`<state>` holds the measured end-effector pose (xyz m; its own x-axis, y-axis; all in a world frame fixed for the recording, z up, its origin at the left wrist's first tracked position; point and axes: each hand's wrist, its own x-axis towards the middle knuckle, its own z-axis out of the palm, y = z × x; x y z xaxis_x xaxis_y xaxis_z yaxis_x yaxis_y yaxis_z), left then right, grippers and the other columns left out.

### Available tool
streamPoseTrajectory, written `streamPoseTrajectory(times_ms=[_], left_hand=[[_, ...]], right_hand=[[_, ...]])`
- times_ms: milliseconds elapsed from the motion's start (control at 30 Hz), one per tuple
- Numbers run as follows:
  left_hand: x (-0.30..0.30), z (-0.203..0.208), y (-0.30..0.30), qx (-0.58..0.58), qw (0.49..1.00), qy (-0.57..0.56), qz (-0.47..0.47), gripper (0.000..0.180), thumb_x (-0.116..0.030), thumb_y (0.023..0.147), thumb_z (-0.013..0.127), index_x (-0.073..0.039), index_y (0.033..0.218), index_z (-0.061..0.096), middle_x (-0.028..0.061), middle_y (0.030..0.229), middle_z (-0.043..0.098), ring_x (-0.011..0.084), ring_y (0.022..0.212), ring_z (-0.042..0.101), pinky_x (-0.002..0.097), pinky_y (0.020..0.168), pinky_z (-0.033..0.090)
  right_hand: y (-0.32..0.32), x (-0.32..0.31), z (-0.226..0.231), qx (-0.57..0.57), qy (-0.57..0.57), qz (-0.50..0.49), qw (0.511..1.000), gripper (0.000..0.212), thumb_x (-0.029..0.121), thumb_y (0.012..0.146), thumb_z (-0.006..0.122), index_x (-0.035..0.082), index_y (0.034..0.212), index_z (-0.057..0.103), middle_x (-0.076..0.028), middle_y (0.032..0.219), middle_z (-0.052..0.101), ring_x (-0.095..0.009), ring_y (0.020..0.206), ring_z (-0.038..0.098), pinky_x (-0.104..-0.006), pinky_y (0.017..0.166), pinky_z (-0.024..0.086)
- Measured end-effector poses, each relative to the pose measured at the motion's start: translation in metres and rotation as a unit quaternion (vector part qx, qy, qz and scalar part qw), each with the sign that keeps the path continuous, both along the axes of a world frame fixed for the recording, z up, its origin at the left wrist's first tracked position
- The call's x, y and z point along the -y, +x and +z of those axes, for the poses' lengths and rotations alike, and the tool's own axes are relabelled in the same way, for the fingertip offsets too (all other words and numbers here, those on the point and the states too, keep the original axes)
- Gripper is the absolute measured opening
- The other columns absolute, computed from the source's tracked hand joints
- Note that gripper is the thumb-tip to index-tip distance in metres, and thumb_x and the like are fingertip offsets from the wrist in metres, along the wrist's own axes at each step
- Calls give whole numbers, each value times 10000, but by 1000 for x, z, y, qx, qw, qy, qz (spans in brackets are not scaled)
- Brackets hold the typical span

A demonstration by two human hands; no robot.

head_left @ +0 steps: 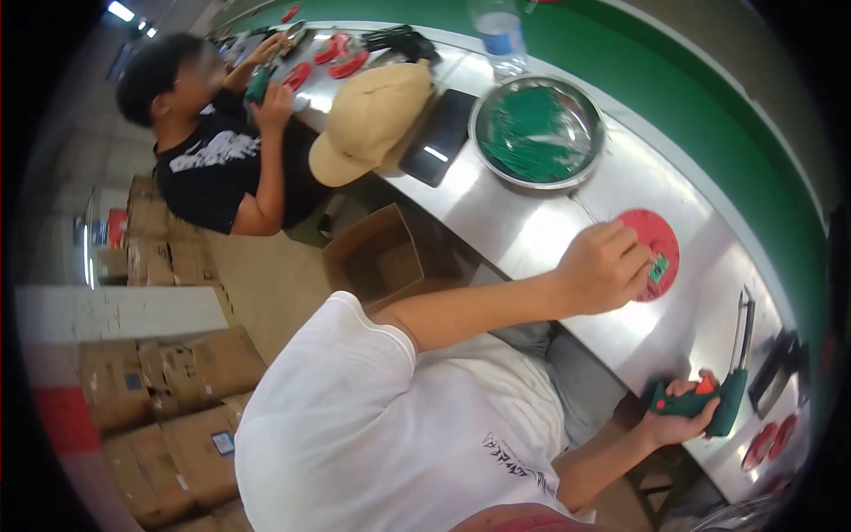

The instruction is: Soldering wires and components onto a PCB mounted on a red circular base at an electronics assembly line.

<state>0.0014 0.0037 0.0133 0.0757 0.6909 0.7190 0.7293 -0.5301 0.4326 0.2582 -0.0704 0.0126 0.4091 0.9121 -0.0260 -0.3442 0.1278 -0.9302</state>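
My left hand point(609, 268) is closed in a pinch at the edge of a round red disc point(660, 232) on the metal table. Against its fingertips lies a small green circuit board point(658, 269), resting on the disc. What the fingers hold is hidden. Thin wire strands point(582, 207) show on the table just beyond the knuckles. My right hand point(687, 410) grips the dark green handle of a pistol-shaped soldering gun point(729, 403) with an orange trigger. Its slim metal barrel points away from me, apart from the board.
A steel bowl point(596, 160) holds green strands in clear plastic. Near it stand a water bottle point(503, 43), a black tablet point(441, 137) and a tan cap point(377, 111). A co-worker point(208, 160) handles a similar green tool. An open carton point(377, 257) sits below the table edge.
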Motion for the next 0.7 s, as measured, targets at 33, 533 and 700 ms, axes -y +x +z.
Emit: streamPoseTrajectory(times_ms=[33, 533, 700], left_hand=[[2, 2, -4, 21, 1000, -13, 9, 143, -87, 735, 709, -40, 855, 647, 95, 762, 558, 275, 669, 566, 382, 569, 474], [-56, 75, -14, -293, 857, -337, -258, 371, -298, 695, 750, -24, 937, 687, 194, 894, 698, 323, 880, 691, 379, 706, 540], [-104, 56, 24, -178, 981, 82, 8, 466, -279, 715, 740, -39, 1104, 649, 142, 867, 652, 304, 784, 663, 401, 684, 529]], right_hand=[[-4, -2, 2, -3, -9, 2, 1000, 458, 391, 1037, 389, -27, 1105, 565, -53, 617, 504, -140, 558, 473, -250, 548, 397], [-11, -4, 1, -35, 26, -116, 992, 441, 395, 999, 445, -14, 1077, 591, -45, 734, 541, -132, 583, 448, -270, 565, 373], [-21, -7, 12, -50, 17, -202, 978, 456, 418, 991, 458, -9, 1073, 596, -45, 693, 564, -125, 557, 454, -251, 525, 356]])
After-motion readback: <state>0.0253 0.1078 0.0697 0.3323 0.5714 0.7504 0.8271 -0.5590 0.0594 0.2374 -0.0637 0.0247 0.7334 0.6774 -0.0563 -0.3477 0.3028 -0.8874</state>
